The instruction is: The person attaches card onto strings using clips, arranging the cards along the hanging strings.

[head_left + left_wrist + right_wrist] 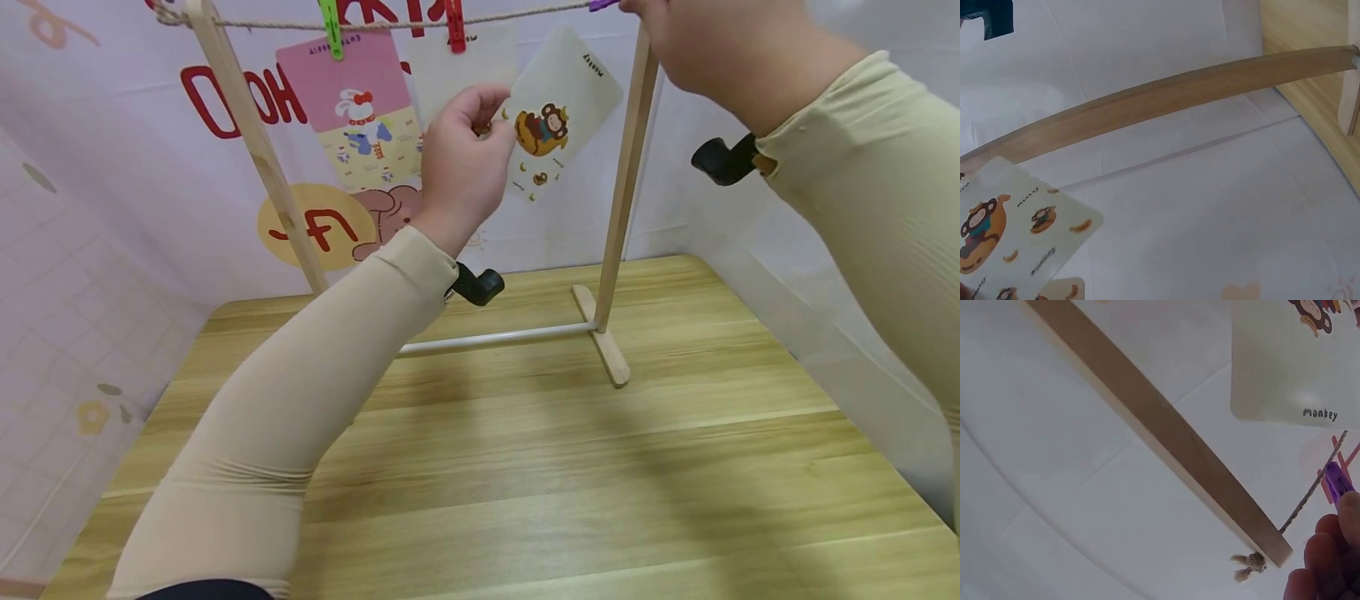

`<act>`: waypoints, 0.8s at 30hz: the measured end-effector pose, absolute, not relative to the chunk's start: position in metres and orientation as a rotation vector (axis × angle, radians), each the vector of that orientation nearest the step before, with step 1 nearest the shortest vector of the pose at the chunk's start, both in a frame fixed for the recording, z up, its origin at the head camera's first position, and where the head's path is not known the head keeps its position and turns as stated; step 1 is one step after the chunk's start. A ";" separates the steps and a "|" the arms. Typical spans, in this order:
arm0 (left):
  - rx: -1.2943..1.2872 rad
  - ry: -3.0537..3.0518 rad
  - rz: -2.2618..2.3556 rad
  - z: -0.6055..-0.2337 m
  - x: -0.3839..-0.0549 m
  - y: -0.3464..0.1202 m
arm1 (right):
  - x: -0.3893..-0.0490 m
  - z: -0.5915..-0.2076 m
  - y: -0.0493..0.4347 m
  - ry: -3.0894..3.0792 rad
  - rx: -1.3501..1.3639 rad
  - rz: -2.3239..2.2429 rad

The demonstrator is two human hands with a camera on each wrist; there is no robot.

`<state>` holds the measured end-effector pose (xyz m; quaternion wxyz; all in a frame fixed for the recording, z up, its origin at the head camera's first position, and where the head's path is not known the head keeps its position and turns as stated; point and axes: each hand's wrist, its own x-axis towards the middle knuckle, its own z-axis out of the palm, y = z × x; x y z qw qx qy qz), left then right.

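My left hand (468,158) pinches the left edge of a pale monkey card (562,108), which tilts below the rope (517,15). In the right wrist view the card's "Monkey" corner lies close to the rope. Up at the rope's right end, my right hand (720,50) pinches a purple clothespin (1338,480), its tip overlapping the rope. A green clothespin (332,29) holds a pink and yellow card (360,100) on the rope. Next to it a red clothespin (455,27) holds another pale card (465,71), partly hidden behind my left hand.
The rope is strung between two wooden posts, the left post (255,142) and the right post (630,183). A white rod (502,337) joins them low down, and a wooden foot (611,358) rests on the wood-grain table (525,467). Behind hangs a printed white backdrop (697,200).
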<state>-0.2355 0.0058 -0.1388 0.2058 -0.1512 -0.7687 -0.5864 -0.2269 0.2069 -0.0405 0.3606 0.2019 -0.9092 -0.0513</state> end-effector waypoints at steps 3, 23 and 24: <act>-0.432 -2.165 -1.621 -0.139 -0.239 0.007 | -0.229 -0.038 0.204 -2.377 0.509 -0.184; -0.335 -2.255 -1.548 -0.140 -0.253 0.024 | -0.227 -0.032 0.200 -2.572 0.457 -0.269; -0.333 -2.257 -1.565 -0.140 -0.254 0.024 | -0.227 -0.032 0.200 -2.586 0.455 -0.247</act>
